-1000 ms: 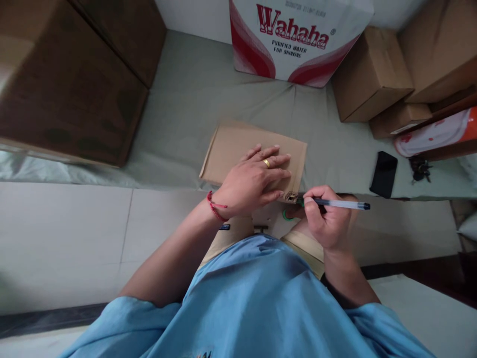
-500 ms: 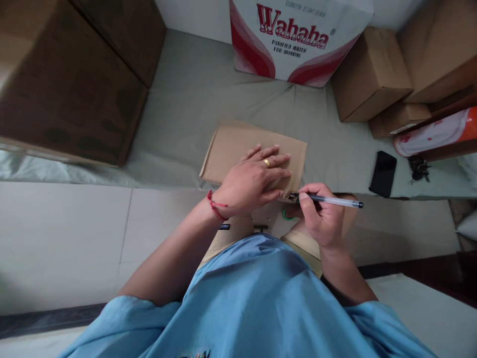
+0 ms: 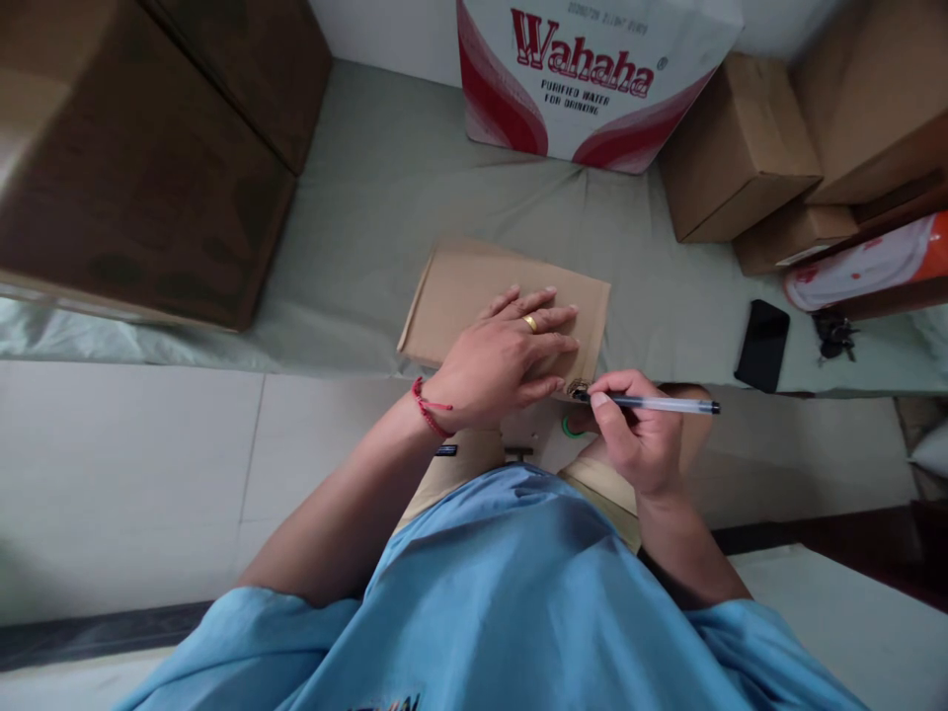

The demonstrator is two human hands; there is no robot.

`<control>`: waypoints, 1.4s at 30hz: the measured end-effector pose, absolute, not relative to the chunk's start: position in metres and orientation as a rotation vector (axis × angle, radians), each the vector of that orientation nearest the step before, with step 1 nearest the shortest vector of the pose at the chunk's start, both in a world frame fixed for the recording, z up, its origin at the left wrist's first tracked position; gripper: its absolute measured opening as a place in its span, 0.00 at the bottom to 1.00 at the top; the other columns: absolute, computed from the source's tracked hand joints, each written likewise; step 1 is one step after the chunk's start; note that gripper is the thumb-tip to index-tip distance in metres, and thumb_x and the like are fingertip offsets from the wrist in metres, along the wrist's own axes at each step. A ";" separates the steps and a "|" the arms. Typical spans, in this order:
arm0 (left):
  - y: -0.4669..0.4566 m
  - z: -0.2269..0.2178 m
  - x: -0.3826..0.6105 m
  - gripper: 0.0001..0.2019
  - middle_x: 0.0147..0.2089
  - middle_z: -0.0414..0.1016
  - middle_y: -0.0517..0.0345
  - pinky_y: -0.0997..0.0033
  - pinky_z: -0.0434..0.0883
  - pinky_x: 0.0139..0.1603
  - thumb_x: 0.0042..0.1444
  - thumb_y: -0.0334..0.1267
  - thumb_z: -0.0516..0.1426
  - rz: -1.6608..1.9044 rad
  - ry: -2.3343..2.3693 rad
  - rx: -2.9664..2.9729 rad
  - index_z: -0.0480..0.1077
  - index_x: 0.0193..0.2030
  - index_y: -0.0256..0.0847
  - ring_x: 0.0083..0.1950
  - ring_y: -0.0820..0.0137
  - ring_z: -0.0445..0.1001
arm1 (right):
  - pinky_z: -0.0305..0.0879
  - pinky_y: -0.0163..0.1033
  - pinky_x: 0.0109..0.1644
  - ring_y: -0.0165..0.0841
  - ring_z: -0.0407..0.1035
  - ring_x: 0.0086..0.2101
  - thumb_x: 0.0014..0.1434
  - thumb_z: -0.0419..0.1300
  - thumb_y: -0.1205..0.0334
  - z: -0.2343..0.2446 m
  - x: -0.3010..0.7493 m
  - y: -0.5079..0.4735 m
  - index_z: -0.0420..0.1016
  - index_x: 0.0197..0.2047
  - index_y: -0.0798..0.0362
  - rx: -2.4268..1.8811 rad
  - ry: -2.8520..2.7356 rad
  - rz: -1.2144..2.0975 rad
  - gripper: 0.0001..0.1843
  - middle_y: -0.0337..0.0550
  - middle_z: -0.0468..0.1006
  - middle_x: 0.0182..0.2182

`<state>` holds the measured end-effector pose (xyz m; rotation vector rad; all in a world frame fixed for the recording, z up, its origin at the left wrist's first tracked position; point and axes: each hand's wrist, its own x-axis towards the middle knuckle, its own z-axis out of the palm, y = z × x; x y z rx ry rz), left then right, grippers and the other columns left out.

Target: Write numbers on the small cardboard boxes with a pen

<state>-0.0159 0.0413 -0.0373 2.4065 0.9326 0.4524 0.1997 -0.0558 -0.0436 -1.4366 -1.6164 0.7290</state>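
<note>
A flat brown piece of cardboard (image 3: 459, 291) lies at the near edge of the cloth-covered surface. My left hand (image 3: 511, 346) rests flat on it, fingers spread, with a gold ring on one finger and a red cord at the wrist. Pinched in my right hand (image 3: 637, 430) is a clear-barrelled pen (image 3: 667, 403), its black end pointing right. The pen's tip meets the cardboard's near right corner, at a small dark drawn mark (image 3: 579, 387) whose details are too small to make out.
Behind the cardboard stands a white and red Wahaba-style water carton (image 3: 585, 118). Large brown boxes (image 3: 148, 178) fill the left; smaller cartons (image 3: 741, 148) stand at right. A black phone (image 3: 762, 346), keys (image 3: 834, 336) and an orange-white cylinder (image 3: 866, 262) lie at the right.
The pen and my right hand have shifted very slightly, the tip moving a little down within the dark mark. My left hand and the cardboard stay in place.
</note>
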 end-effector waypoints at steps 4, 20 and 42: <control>0.041 -0.036 -0.017 0.23 0.78 0.70 0.49 0.36 0.54 0.84 0.65 0.42 0.67 0.435 0.919 2.421 0.79 0.65 0.44 0.83 0.47 0.59 | 0.62 0.34 0.27 0.28 0.65 0.23 0.72 0.62 0.56 -0.049 0.215 -0.053 0.79 0.43 0.49 -1.491 -1.446 0.581 0.08 0.34 0.74 0.25; 0.041 -0.036 -0.021 0.30 0.78 0.69 0.50 0.33 0.54 0.84 0.54 0.36 0.71 0.414 0.889 2.408 0.77 0.65 0.48 0.83 0.46 0.60 | 0.71 0.48 0.52 0.47 0.78 0.48 0.63 0.54 0.69 -0.126 0.309 0.055 0.76 0.67 0.59 -2.296 -1.861 0.281 0.30 0.62 0.83 0.56; 0.024 -0.038 0.001 0.25 0.74 0.73 0.40 0.31 0.57 0.82 0.58 0.36 0.69 0.544 1.092 2.403 0.76 0.63 0.41 0.80 0.43 0.64 | 0.58 0.65 0.71 0.69 0.61 0.68 0.62 0.70 0.42 -0.131 0.456 0.002 0.63 0.71 0.74 -2.849 -0.904 0.001 0.50 0.86 0.67 0.65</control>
